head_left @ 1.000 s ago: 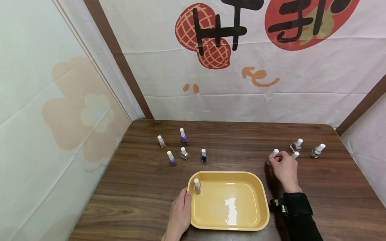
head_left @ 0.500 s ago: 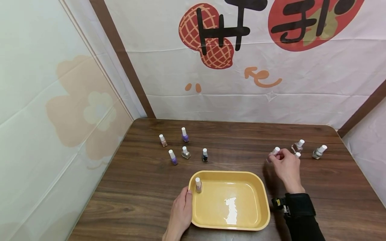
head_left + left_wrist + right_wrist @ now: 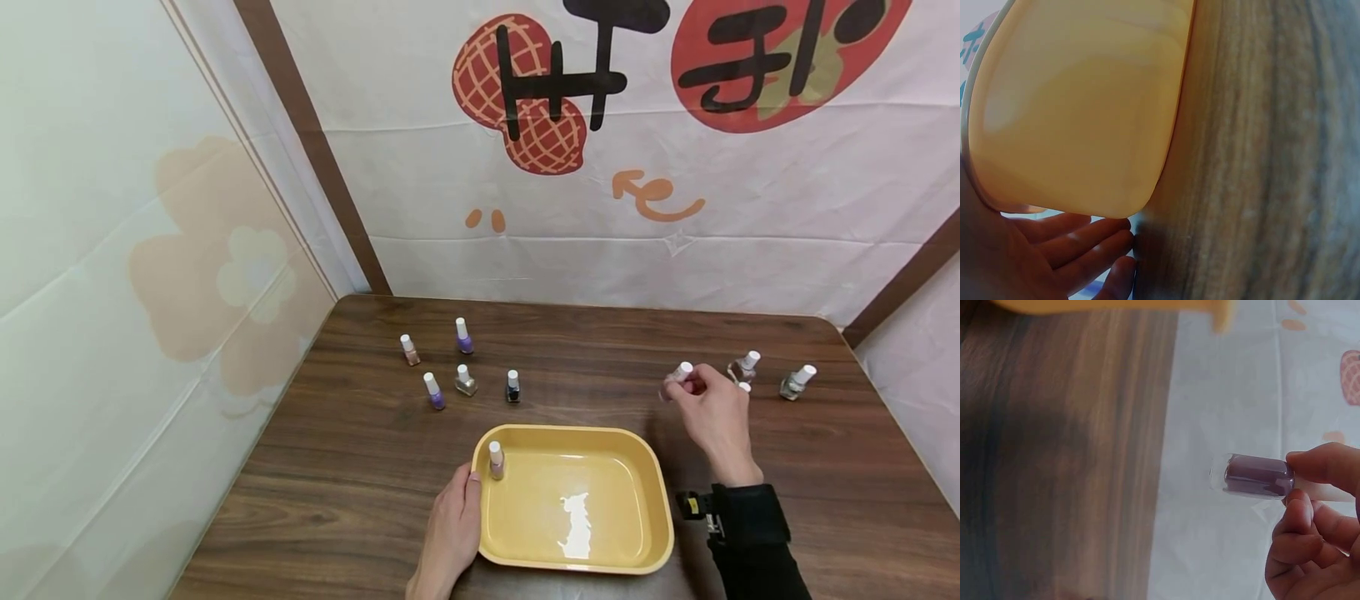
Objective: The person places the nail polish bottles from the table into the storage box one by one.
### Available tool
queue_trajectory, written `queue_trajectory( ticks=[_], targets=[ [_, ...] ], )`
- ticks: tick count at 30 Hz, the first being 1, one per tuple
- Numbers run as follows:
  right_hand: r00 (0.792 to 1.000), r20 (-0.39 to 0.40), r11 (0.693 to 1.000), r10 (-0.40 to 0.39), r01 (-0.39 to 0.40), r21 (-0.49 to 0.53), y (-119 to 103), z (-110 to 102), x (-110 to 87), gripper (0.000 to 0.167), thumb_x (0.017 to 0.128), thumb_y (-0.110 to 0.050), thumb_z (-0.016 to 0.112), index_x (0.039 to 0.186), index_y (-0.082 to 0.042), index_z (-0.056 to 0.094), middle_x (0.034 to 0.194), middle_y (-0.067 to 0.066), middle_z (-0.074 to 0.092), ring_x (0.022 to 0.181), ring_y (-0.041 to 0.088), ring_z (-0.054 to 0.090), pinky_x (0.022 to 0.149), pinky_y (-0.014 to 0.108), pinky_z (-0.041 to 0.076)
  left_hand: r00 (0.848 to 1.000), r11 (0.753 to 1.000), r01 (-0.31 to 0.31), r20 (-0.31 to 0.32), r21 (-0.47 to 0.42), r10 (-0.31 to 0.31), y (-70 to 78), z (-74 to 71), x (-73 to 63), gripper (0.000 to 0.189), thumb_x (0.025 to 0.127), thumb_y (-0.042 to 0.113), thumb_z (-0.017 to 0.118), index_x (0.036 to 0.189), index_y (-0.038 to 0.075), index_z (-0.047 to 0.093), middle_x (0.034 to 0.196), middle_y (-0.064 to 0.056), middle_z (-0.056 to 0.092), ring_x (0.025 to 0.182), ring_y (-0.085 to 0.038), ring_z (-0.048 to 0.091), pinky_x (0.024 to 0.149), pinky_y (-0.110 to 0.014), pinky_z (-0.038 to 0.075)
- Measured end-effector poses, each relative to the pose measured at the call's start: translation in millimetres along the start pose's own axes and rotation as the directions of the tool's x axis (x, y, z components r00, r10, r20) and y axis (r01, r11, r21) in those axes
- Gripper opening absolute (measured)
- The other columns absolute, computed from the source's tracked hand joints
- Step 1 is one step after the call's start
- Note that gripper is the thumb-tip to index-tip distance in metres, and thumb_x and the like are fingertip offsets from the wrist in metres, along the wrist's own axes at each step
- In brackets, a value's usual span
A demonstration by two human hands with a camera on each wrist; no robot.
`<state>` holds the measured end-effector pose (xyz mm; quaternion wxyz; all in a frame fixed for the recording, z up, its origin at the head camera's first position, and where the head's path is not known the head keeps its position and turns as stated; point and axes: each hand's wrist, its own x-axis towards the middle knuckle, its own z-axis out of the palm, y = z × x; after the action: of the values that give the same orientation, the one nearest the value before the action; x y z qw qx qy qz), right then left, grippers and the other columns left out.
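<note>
My right hand (image 3: pixel 715 419) pinches a nail polish bottle (image 3: pixel 1259 475) by its white cap, between thumb and fingertips. The bottle holds mauve polish and hangs above the table, as the right wrist view shows. My left hand (image 3: pixel 450 521) holds the left end of a yellow tray (image 3: pixel 577 569), thumb at the rim and fingers against the outer wall. Inside the tray's upper left corner stands one pale pink nail polish bottle (image 3: pixel 497 461). Close by my right hand are a brownish polish bottle (image 3: pixel 742 367) and a white cap (image 3: pixel 744 387), its bottle mostly hidden by the hand.
A clear-grey polish bottle (image 3: pixel 797 382) stands at the far right. Left of centre are several more: two purple ones (image 3: pixel 463 337), a pinkish one (image 3: pixel 409 351), a silvery one (image 3: pixel 465 381) and a dark one (image 3: pixel 513 387). A printed cloth wall (image 3: pixel 525 267) rises behind the table.
The bottle in my right hand has risen slightly off the table. My left hand keeps its hold on the tray. The head view has shifted a little.
</note>
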<state>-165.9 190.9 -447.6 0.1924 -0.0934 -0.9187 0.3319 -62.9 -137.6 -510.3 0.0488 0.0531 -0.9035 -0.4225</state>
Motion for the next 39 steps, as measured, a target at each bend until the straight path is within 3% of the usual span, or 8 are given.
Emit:
queue_trajectory(
  ticks=[13,23,39],
  targets=[
    [0.992,-0.015,0.990,-0.129,0.130,0.052,-27.5,-4.7,-9.8,0.014,0.082,-0.017,0.071,0.073,-0.011,0.062,0.066,0.004,0.062,0.059,0.010,0.050,0.059,0.021,0.035,1.000,1.000,0.002,-0.003,-0.014,-0.002,-0.8,0.8,-0.8,0.031,0.104,0.023,0.039,0.120,0.010,0.062,0.108,-0.007,0.069,0.101,-0.022,0.065,0.087,-0.043,0.050],
    [0.978,0.050,0.974,-0.203,0.197,0.109,-51.8,0.6,-21.7,0.016,0.084,-0.017,0.072,0.074,-0.013,0.061,0.066,0.001,0.059,0.060,0.009,0.049,0.058,0.023,0.037,1.000,1.000,0.006,-0.009,-0.015,-0.006,-2.2,0.7,-0.4,0.031,0.104,0.023,0.039,0.119,0.009,0.062,0.108,-0.008,0.069,0.101,-0.022,0.065,0.087,-0.043,0.050],
    [0.940,0.168,0.945,-0.296,0.263,0.193,-71.9,16.7,-33.2,0.017,0.085,-0.019,0.073,0.076,-0.017,0.060,0.066,-0.004,0.056,0.058,0.008,0.046,0.057,0.023,0.037,1.000,1.000,0.007,0.001,-0.021,-0.007,-0.6,-1.2,0.0,0.033,0.105,0.025,0.038,0.122,0.009,0.062,0.112,-0.008,0.069,0.105,-0.023,0.064,0.089,-0.044,0.050]
  ],
)
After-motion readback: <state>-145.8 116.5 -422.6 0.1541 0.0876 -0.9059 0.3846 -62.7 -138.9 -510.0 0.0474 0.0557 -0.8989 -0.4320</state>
